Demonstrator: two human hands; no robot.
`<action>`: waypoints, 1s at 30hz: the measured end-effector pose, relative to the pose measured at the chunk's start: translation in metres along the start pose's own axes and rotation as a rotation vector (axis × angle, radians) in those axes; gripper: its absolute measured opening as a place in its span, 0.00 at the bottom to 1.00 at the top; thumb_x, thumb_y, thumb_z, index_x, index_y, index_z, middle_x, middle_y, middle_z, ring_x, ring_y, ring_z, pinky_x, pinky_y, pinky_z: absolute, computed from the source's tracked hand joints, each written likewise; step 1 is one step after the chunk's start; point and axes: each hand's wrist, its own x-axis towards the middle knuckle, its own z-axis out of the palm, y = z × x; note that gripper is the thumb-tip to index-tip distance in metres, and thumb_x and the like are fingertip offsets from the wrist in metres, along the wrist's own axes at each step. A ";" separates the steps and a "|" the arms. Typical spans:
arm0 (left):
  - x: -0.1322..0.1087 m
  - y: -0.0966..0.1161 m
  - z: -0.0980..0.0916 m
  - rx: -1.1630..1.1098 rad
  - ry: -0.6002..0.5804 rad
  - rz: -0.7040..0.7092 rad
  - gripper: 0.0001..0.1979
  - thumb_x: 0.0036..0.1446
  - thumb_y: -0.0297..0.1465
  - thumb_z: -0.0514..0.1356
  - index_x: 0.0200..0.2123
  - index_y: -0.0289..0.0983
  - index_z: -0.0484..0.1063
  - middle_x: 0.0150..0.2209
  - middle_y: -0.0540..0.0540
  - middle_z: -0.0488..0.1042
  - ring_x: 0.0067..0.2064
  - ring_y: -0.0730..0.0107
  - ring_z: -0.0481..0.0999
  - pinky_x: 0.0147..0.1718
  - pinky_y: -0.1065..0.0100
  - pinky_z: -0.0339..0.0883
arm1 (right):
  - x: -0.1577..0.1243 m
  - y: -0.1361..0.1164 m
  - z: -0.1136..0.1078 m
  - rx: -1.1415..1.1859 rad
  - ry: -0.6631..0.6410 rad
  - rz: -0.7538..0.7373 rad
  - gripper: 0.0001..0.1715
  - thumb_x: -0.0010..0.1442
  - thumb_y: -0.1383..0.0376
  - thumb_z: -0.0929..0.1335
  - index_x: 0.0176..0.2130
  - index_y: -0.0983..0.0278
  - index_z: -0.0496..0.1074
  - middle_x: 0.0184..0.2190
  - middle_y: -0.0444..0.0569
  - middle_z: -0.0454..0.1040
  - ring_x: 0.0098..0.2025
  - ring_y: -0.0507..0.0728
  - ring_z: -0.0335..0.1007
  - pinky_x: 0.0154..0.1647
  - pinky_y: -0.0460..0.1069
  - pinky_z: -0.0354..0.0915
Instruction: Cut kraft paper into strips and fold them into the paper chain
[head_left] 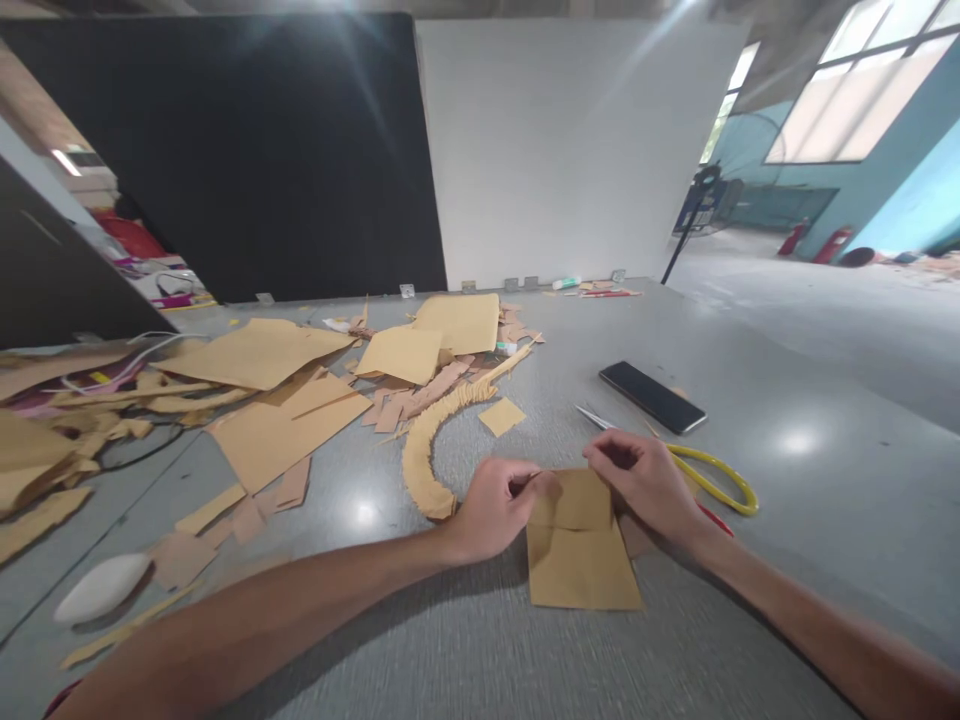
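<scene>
A piece of brown paper (581, 570) with a crease across it lies on the grey table in front of me. My left hand (504, 505) pinches its upper left corner between thumb and fingers. At the upper right corner, my right hand (645, 485) is closed on the same paper. Yellow-handled scissors (739, 500) lie partly under my right hand, their blades pointing out past the knuckles. A red pencil-like stick (715, 520) shows beside that wrist. Left of my left hand curves a pleated strip of folded paper (421, 455), and a small paper square (502, 416) sits just beyond.
A black phone (652, 396) lies beyond my right hand. Brown paper sheets and scraps (289, 430) cover the left side. A white computer mouse (103, 588) is at front left. Black and white panels (555, 150) stand along the back edge, with a glue stick (567, 283) near them.
</scene>
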 end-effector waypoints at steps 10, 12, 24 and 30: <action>0.001 -0.014 -0.003 0.257 -0.072 0.239 0.17 0.72 0.34 0.50 0.33 0.36 0.73 0.28 0.48 0.73 0.30 0.71 0.71 0.32 0.71 0.58 | -0.017 -0.007 0.010 -0.122 -0.169 -0.313 0.09 0.66 0.69 0.64 0.37 0.61 0.74 0.32 0.46 0.76 0.33 0.56 0.72 0.36 0.49 0.65; 0.000 -0.015 -0.001 0.331 -0.104 0.266 0.16 0.72 0.34 0.50 0.35 0.36 0.73 0.30 0.47 0.76 0.32 0.70 0.74 0.32 0.70 0.59 | -0.019 -0.006 0.013 -0.136 -0.198 -0.344 0.09 0.66 0.70 0.64 0.38 0.61 0.73 0.32 0.46 0.75 0.33 0.55 0.71 0.35 0.49 0.64; -0.007 -0.024 0.000 0.648 -0.208 0.429 0.13 0.71 0.32 0.48 0.35 0.37 0.68 0.30 0.48 0.75 0.30 0.66 0.75 0.28 0.65 0.56 | -0.027 -0.007 0.018 -0.256 -0.234 -0.453 0.11 0.66 0.73 0.61 0.40 0.60 0.70 0.32 0.45 0.74 0.32 0.54 0.70 0.34 0.48 0.62; -0.008 -0.025 0.001 0.619 -0.184 0.452 0.14 0.72 0.32 0.48 0.34 0.37 0.68 0.29 0.48 0.74 0.29 0.67 0.74 0.29 0.66 0.56 | -0.031 -0.005 0.024 -0.247 -0.200 -0.444 0.10 0.65 0.72 0.63 0.37 0.60 0.71 0.29 0.44 0.73 0.29 0.54 0.69 0.31 0.48 0.61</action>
